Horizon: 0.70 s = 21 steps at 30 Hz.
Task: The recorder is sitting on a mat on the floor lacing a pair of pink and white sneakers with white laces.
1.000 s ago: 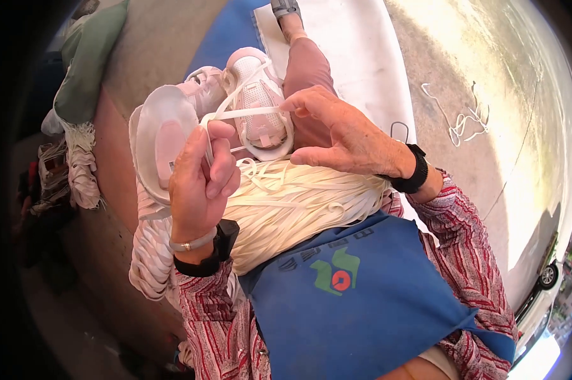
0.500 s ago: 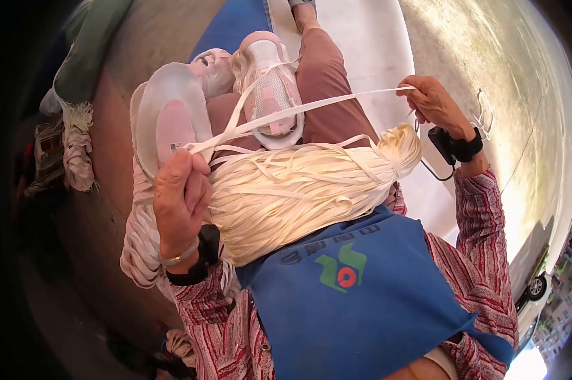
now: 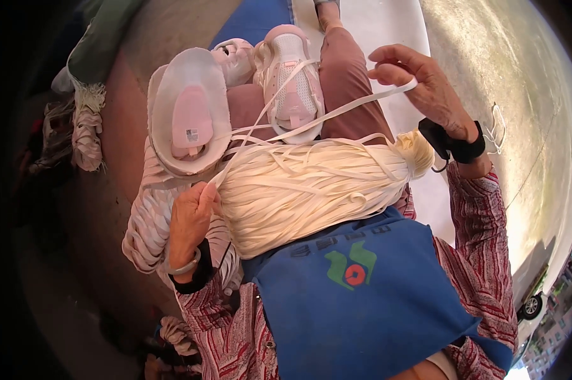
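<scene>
A flat cream shoelace (image 3: 355, 106) runs from my left hand toward my right, curving slackly over my lap. My left hand (image 3: 194, 212) pinches this lace beside the thick bundle of cream laces (image 3: 311, 190), which lies across my lap and is gathered at its right end. My right hand (image 3: 428, 95) is raised at the right, fingers apart and partly bent, with the lace's end against its palm side. Beyond the bundle a pink and white sneaker (image 3: 292, 88) rests on my legs, a lace strand across it. To its left, another shoe shows its pink insole (image 3: 192, 117).
Another pale shoe (image 3: 234, 60) sits behind these two. More white and pink strands (image 3: 150, 234) hang at my left side. A blue apron (image 3: 362, 304) covers my front. Green cloth and a fringed bundle (image 3: 86, 130) are at the far left; a car wheel (image 3: 532, 306) shows at the right.
My right hand has moved slightly up, and its pinch has loosened. The lace has gone from taut to slack. My left hand has lowered a little, still pinching.
</scene>
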Tool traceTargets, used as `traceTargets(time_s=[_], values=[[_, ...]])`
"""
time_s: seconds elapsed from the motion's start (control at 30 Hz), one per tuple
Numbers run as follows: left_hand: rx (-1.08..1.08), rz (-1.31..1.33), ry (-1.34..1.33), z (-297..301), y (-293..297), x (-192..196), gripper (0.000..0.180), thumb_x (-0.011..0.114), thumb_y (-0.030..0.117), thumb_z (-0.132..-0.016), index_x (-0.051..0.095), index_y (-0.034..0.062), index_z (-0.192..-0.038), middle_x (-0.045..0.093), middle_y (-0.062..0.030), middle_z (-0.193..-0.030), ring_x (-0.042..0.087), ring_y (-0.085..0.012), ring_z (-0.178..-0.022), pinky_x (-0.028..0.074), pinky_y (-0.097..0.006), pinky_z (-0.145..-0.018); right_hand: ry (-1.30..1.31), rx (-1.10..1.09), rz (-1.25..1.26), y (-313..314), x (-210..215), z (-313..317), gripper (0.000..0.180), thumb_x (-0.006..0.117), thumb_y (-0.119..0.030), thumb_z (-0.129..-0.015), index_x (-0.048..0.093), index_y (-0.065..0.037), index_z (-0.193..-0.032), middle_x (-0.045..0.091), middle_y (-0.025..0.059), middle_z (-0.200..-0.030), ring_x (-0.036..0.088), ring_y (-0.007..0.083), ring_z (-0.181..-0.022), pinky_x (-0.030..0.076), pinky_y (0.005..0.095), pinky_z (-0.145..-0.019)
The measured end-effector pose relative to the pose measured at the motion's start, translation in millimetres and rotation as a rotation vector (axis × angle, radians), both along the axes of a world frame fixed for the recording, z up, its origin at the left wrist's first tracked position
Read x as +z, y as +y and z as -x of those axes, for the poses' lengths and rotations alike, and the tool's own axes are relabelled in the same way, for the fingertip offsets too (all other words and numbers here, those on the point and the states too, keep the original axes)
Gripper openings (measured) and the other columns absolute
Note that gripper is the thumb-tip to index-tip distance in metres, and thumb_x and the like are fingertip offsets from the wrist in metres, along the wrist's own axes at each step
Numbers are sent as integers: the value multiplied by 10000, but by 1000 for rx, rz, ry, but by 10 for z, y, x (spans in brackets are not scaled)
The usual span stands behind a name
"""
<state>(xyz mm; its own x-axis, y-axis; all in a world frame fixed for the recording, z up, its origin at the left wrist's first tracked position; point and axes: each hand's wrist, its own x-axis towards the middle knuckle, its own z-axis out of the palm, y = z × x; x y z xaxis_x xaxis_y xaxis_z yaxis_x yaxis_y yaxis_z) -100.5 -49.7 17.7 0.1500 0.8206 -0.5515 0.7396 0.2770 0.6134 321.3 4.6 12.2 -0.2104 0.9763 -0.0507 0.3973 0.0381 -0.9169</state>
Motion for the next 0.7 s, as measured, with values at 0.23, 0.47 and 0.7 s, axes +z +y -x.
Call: traceTargets(time_s=[0.23, 0.47, 0.7], values=[[-137, -489, 352, -80, 0, 181, 229, 637, 205, -884, 635, -11, -960, 652, -174, -856, 613, -368, -702, 482, -430, -690, -104, 579, 181, -375, -442, 481, 183, 548, -52, -856, 615, 35, -1003, 602, 162, -897, 594, 240, -762, 474, 338, -684], [-163, -604, -59, -1047, 685, 103, 211, 606, 118, -907, 593, 26, -1097, 634, -184, -923, 629, -299, -774, 495, -384, -676, -22, 161, 280, -228, -258, 452, 206, 541, -152, -956, 630, 33, -971, 616, 106, -695, 574, 199, -596, 484, 318, -591], [-423, -751, 87, -1534, 1054, -484, 194, 618, 158, -877, 552, 7, -979, 577, -172, -907, 590, -361, -818, 471, -457, -722, -83, -109, -204, 159, -281, 457, 194, 590, -83, -895, 628, 11, -1060, 679, 140, -820, 653, 222, -691, 517, 312, -635]])
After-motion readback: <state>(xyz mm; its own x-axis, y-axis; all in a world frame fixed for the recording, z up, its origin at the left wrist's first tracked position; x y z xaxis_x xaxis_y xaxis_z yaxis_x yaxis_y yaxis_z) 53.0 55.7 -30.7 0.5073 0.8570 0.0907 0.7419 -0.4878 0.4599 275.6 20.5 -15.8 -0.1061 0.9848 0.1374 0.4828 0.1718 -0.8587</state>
